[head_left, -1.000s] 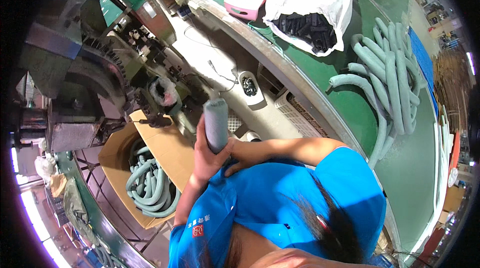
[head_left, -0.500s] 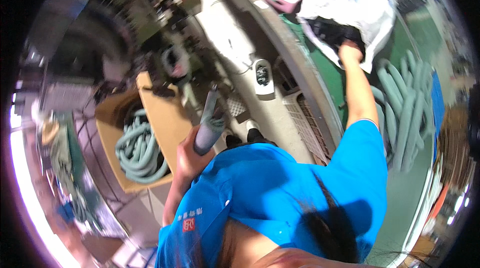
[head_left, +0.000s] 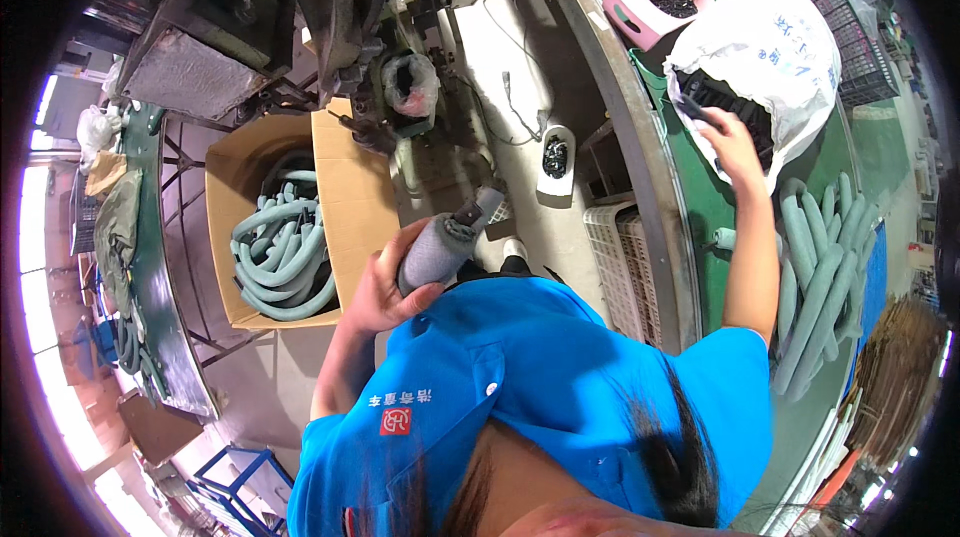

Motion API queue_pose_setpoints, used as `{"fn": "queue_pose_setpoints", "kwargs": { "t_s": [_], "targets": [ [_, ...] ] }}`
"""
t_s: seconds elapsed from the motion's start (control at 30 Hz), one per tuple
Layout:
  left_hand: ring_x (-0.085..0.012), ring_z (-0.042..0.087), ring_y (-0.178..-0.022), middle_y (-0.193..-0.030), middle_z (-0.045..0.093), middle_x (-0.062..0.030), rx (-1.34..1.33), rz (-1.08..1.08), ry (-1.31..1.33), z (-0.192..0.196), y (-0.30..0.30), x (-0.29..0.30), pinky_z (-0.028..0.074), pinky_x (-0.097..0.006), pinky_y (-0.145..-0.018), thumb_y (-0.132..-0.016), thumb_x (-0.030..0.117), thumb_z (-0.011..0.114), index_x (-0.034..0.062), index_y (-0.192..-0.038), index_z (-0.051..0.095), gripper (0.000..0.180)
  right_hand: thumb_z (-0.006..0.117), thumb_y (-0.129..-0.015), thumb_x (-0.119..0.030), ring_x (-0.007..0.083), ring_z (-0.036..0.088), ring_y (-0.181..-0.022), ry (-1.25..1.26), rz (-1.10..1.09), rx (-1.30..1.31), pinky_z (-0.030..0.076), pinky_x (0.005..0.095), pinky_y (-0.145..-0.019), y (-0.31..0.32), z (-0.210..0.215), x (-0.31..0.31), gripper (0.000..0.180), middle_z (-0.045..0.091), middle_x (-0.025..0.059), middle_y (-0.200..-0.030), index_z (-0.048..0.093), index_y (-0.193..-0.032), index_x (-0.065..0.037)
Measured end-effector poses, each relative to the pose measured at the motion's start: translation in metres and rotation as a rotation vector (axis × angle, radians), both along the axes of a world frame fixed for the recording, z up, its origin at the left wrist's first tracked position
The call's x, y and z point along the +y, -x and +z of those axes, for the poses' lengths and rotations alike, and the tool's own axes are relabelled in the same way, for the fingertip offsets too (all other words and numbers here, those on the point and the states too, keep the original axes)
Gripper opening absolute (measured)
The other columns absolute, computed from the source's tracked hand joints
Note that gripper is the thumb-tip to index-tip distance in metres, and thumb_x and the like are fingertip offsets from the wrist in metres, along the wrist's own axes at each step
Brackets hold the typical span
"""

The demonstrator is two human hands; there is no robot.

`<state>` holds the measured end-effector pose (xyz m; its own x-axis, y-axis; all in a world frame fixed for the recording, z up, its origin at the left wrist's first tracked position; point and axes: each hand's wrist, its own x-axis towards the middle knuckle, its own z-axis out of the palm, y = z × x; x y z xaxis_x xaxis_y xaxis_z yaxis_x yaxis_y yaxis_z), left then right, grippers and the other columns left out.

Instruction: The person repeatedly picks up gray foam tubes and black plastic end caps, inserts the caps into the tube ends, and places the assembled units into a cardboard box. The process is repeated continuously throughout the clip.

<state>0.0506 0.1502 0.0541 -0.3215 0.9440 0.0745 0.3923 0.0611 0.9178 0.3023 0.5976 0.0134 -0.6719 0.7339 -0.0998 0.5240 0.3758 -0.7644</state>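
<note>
My left hand [head_left: 382,289] is wrapped round a grey foam-covered tube [head_left: 436,255] in front of my body. A narrower end with a dark patch sticks out of the foam, away from me. At the right, my right hand [head_left: 736,145] pinches a small dark piece [head_left: 692,108] at the mouth of a white plastic bag [head_left: 768,49]. Black parts [head_left: 735,105] fill the bag's opening. The exact kind of the dark piece cannot be made out. Several green foam tubes [head_left: 822,282] lie piled on the green bench, beside my right forearm.
A pink container [head_left: 632,19] of small black parts sits behind the bag, near a dark crate [head_left: 855,42]. On my left stands a cardboard box [head_left: 365,172] with curved green tubes [head_left: 290,282]. Machinery [head_left: 300,7] rises beyond it. White crates [head_left: 615,257] are under the bench edge.
My right hand has come back from inside the bag to its mouth, now with the dark piece in its fingers. My left hand keeps the foam tube, now tilted more to the right.
</note>
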Motion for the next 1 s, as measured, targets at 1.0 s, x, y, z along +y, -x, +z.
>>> {"fn": "queue_pose_setpoints", "kwargs": {
  "t_s": [1.0],
  "targets": [
    [-0.0335,0.061,-0.063,-0.069,0.058,-0.0117,0.290,0.131,0.064,0.023,0.006,-0.043,0.048,-0.039,-0.055,-0.065,0.013,0.074,0.0100,-0.095,0.047,0.040,0.051,-0.095,-0.025,0.0080,0.056,-0.050,1.159,0.496,0.448,0.040,0.0181,-0.040,0.156,0.052,-0.264,0.017,0.060,0.0048,-0.068,0.057,-0.099,-0.010]
  ]
}}
